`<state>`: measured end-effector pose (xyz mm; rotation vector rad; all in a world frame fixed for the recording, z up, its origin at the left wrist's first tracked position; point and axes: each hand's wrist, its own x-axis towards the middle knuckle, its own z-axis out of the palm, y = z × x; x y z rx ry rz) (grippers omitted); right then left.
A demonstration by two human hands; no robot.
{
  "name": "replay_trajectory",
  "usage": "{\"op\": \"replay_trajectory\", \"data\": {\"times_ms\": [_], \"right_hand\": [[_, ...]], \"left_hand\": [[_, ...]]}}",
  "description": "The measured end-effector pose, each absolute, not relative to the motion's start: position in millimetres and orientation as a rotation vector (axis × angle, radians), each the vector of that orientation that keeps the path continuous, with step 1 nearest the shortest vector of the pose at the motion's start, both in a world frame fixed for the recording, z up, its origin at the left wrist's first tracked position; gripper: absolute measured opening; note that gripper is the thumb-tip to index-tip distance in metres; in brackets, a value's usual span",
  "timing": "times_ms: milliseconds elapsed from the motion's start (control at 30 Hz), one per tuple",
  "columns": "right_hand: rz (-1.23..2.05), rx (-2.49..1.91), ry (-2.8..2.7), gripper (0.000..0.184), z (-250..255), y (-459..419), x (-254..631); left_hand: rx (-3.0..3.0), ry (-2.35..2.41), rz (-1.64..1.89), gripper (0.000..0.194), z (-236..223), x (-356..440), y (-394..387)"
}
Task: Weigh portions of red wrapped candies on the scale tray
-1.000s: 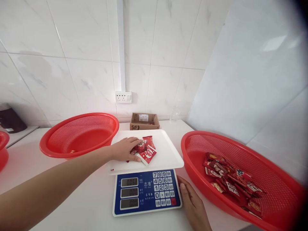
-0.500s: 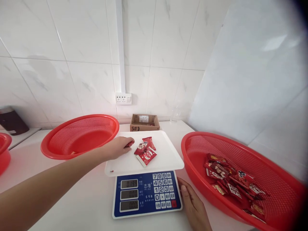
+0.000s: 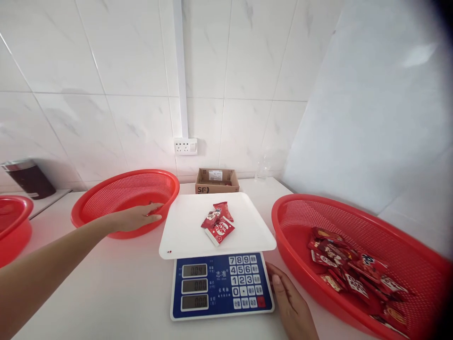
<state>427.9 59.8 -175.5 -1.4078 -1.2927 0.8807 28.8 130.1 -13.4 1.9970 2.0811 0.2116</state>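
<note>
My left hand (image 3: 136, 218) reaches over the near rim of the left red mesh basket (image 3: 120, 196). Its thumb and fingers are pinched together on a red snack packet that barely shows against the red mesh. My right hand (image 3: 290, 304) lies flat on the counter beside the right edge of the blue scale (image 3: 221, 285), holding nothing. The scale's white tray (image 3: 184, 233) carries a small pile of red snack packets (image 3: 217, 222). The right red basket (image 3: 283, 222) holds several more red packets (image 3: 354, 274).
A third red basket (image 3: 14, 222) pokes in at the far left. A small cardboard box (image 3: 216, 181) and a clear glass (image 3: 262, 169) stand by the tiled wall, under a wall socket (image 3: 186, 146). A dark container (image 3: 30, 178) sits at the back left.
My left hand picked one red packet off the pile on the scale tray and carried it left over the left basket. The scale reading dropped. My right hand stayed put.
</note>
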Motion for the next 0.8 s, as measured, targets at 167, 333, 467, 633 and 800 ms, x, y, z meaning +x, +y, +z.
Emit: {"op": "replay_trajectory", "data": {"times_ms": [167,333,467,633,800], "right_hand": [[0.872,-1.403,-1.308,0.049,-176.9,59.5,430.0],[0.865,-1.398,-1.314,0.046,-175.1,59.5,429.7],[0.846,-1.392,-1.294,0.044,-173.3,60.5,427.6],[0.850,-1.415,-1.304,0.050,-170.1,59.7,426.3],[0.839,-1.413,-1.303,0.052,-168.7,59.1,425.8]], "left_hand": [[1.880,2.058,0.130,0.072,-17.0,20.3,132.9],[1.983,2.084,0.280,0.069,-17.2,40.3,143.5],[2.183,1.894,0.373,0.070,-18.6,94.3,149.2],[2.354,1.502,0.184,0.091,-30.8,168.8,156.3],[2.458,1.501,0.120,0.081,-40.7,208.2,168.6]]}}
